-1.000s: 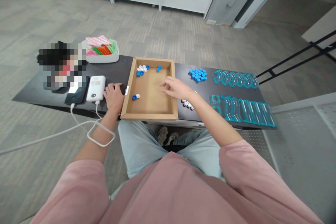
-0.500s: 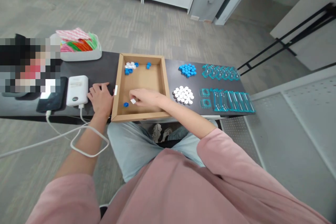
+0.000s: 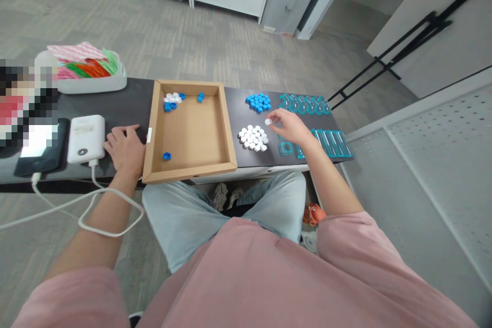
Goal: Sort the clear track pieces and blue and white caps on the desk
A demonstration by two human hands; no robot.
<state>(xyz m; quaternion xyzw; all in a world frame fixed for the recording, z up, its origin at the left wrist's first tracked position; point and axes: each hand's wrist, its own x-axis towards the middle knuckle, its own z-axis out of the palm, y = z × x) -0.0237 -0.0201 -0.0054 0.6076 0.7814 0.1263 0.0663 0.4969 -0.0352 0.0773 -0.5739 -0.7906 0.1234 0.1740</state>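
Observation:
Between the fingertips of my right hand (image 3: 287,125) is a small white hexagonal piece (image 3: 268,121), held above the table to the right of the cardboard tray (image 3: 228,146). Just left of that hand lies a pile of white hexagonal pieces (image 3: 253,138), and behind it a pile of blue hexagonal pieces (image 3: 259,102). My left hand (image 3: 125,147) rests on the table against the tray's left side, fingers spread, holding nothing. Inside the tray, white pieces (image 3: 171,97) and several blue ones sit along the far side; a single blue piece (image 3: 166,156) lies near the front left.
Clear teal-edged plastic parts (image 3: 304,104) stand in rows at the right, partly behind my right forearm. To the left are a white power bank (image 3: 86,138) with a cable, a dark phone (image 3: 42,146) and a white basket (image 3: 92,85) of colourful strips.
My right hand has moved from inside the tray rightward past the white pile, carrying the white piece. My left hand stays beside the tray. The whole view has shifted.

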